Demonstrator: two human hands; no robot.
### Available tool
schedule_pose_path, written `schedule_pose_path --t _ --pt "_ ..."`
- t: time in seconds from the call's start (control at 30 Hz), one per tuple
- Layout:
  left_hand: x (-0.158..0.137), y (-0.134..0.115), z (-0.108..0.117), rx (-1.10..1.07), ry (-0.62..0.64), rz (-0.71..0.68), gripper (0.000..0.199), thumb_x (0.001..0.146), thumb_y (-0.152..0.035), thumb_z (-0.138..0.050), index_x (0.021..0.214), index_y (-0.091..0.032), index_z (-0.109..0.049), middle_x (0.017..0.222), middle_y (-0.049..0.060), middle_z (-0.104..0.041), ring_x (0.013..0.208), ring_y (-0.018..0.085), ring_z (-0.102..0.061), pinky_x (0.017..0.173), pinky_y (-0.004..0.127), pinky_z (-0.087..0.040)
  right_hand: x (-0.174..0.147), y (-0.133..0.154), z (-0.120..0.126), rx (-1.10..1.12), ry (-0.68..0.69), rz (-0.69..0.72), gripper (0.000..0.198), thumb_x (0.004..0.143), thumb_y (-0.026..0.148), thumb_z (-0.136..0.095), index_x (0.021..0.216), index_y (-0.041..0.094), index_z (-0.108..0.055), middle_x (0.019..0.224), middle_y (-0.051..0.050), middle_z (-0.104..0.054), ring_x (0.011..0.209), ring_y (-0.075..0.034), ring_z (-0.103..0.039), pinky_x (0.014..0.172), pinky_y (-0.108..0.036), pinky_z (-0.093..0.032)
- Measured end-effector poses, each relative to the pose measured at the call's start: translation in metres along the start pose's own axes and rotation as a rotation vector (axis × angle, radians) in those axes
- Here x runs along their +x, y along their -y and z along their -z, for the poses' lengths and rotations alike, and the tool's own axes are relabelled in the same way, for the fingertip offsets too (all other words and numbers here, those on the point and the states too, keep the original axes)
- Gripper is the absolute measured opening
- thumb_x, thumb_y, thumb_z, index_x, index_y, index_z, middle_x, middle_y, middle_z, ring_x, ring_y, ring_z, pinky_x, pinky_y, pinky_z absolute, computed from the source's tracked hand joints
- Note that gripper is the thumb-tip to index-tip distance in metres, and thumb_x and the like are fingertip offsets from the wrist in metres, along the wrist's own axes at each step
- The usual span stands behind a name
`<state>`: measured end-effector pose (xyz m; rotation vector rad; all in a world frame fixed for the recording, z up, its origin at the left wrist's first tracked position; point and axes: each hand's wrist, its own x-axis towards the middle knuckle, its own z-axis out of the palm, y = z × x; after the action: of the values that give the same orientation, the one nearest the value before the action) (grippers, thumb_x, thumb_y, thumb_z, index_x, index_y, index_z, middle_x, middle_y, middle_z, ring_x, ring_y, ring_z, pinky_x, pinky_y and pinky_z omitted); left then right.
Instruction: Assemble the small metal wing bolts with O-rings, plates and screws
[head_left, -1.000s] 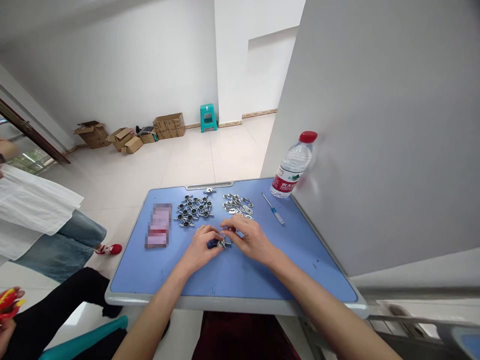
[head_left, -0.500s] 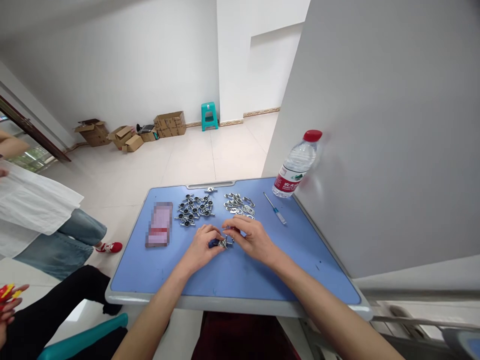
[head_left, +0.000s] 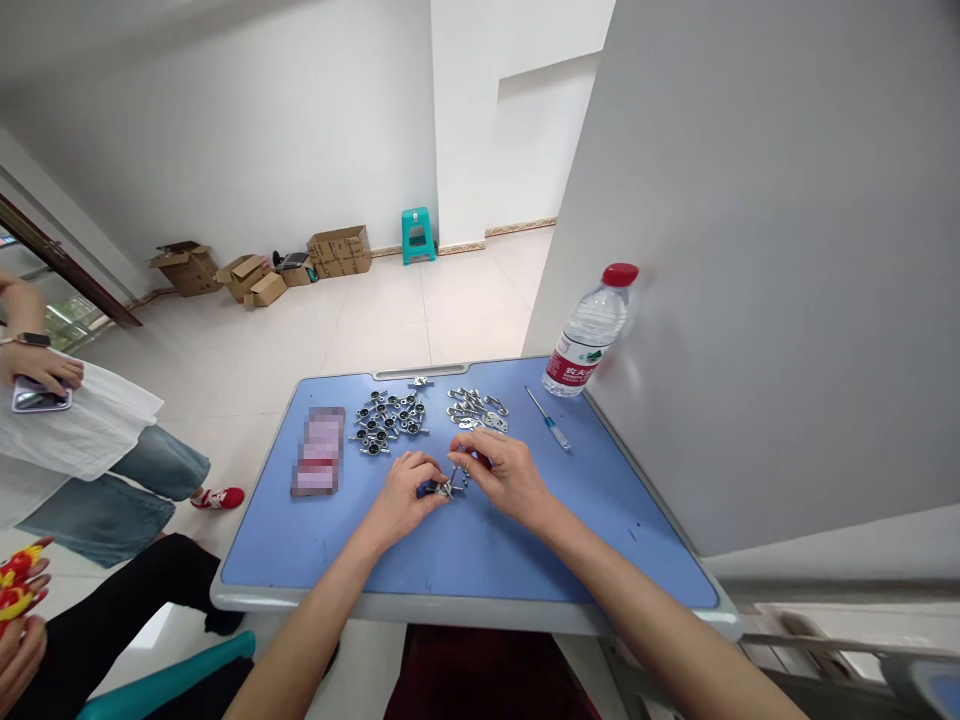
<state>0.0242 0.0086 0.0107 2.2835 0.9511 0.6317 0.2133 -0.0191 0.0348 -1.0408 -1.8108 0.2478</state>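
My left hand [head_left: 405, 497] rests low over the blue tabletop, thumb and fingers closed on a small silver metal fitting [head_left: 445, 489]. A dark blue bit shows beside its fingertips. Right above the fitting, my right hand [head_left: 510, 475] pinches a thin silver metal piece [head_left: 454, 471] that points down at it; its exact kind is too small to tell. Beyond the hands lies a group of metal fittings with round black centres [head_left: 390, 422]. To its right are several metal hooks [head_left: 468, 402] and flat oval metal plates [head_left: 493, 421], partly behind my right hand.
A screwdriver [head_left: 553, 427] with a blue clear handle lies at the right. A water bottle [head_left: 585, 338] stands by the grey panel. A blurred pink item [head_left: 319, 450] lies at the left. Two people are on the left; one holds a phone [head_left: 42, 396], the other a red-yellow object [head_left: 16, 590].
My right fingertips have come down slightly, and the thin silver piece now shows beneath them over the fitting. My left hand stays put. At left, a person's hand with a phone has come into view.
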Motion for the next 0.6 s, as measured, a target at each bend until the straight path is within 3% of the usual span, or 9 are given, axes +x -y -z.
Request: schedule_pose_path --t 0.33,0.6 --pt "-0.0006 0.0013 -0.0029 0.013 -0.027 -0.009 0.008 0.082 -0.015 -0.067 0.088 -0.020 -0.064 0.098 0.002 -0.063 0.095 0.021 -0.056 0.089 0.036 -0.041 -0.0042 0.0008 -0.0022 0.046 -0.072 0.085 0.013 0.097 0.021 -0.050 0.101 0.022 -0.063 0.079 -0.003 -0.066 0.068 -0.016 -0.060 0.064 -0.028 -0.048" --pt "-0.0005 0.0036 -0.0046 0.031 -0.036 -0.007 0.008 0.083 -0.017 -0.066 0.090 -0.020 -0.066 0.099 0.003 -0.064 0.096 0.022 -0.056 0.088 0.037 -0.042 -0.0022 0.0051 -0.0064 0.076 0.000 0.144 0.016 0.099 0.021 -0.048 0.100 0.021 -0.063 0.079 -0.003 -0.068 0.068 -0.016 -0.060 0.065 -0.027 -0.049"
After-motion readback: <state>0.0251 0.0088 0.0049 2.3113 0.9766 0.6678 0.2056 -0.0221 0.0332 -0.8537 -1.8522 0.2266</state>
